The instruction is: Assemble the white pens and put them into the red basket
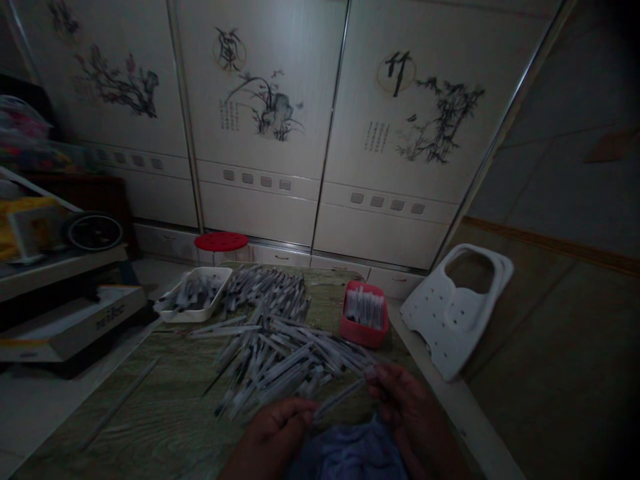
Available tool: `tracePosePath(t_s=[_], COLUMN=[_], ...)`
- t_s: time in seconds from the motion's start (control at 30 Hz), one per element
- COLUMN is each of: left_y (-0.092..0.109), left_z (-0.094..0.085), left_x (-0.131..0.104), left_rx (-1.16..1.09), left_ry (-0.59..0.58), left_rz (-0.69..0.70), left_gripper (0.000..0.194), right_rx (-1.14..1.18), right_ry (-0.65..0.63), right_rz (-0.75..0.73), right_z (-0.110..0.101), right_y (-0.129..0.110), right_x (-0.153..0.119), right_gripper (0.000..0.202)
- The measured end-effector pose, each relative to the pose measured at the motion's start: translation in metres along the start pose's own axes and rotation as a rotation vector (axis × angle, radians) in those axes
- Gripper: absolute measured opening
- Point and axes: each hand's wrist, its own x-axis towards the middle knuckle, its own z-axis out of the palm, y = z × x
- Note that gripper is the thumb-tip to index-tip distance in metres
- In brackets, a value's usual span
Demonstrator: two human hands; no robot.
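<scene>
A slim, translucent pen (341, 398) runs between my hands just above the near side of the table. My left hand (277, 433) pinches its lower left end between thumb and fingers. At the upper right end, the fingers of my right hand (407, 410) are closed on it. Beyond my hands spreads a loose pile of similar pens (285, 353), whitish with dark tips. More of them stand upright in a red plastic box (364, 335) at the right. A white tray (197, 315) at the back left holds small dark and clear parts, too dim to tell exactly.
One long thin stick (120, 403) lies apart on the wood-grained table (165, 427). Purplish cloth (355, 453) lies below my hands. A white plastic chair-like piece (460, 313) leans at the right. A red stool (221, 241) stands behind the table, before sliding cabinet doors (260, 213).
</scene>
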Motion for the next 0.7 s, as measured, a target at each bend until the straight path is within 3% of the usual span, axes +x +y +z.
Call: tracePosePath(t_s=[0.3,0.53,0.7], left_y=[0.007,-0.007,-0.004], left_z=[-0.003,-0.005,-0.002], left_x=[0.000,0.006,0.005], left_rx=[0.022,0.029,0.009], left_ry=[-0.082,-0.028,0.022], left_rz=[0.016,0.008,0.028], left_gripper=[0.043,0.043,0.036], right_rx=[-0.045,-0.133,-0.196], right_ry=[-0.003,-0.070,-0.096], right_rz=[-0.017,-0.012,-0.004], right_z=[0.000,0.002,0.005], right_y=[0.000,0.003,0.006], right_x=[-0.001,-0.003,-0.004], right_gripper=[0.038,0.036,0.038])
